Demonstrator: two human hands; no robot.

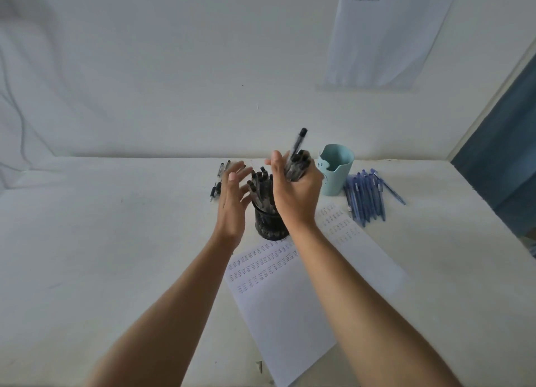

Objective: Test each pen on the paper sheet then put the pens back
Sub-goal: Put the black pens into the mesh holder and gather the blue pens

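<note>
Hands are raised at the black mesh holder (270,225): a bundle of black pens (298,164) is gripped in the right hand (295,195) above it, the left hand (232,204) held open beside it, probably to guide their return. The marked paper sheet (285,302) is spread on the surface (116,241) nearby.

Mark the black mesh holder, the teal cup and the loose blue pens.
black mesh holder (270,227): head view, lower mesh wall.
teal cup (340,180): head view, outer side wall.
blue pens (366,196): head view, middle of the pile.

Left hand (232,196) splayed open, right hand (295,192) grips pens (300,161).
</note>
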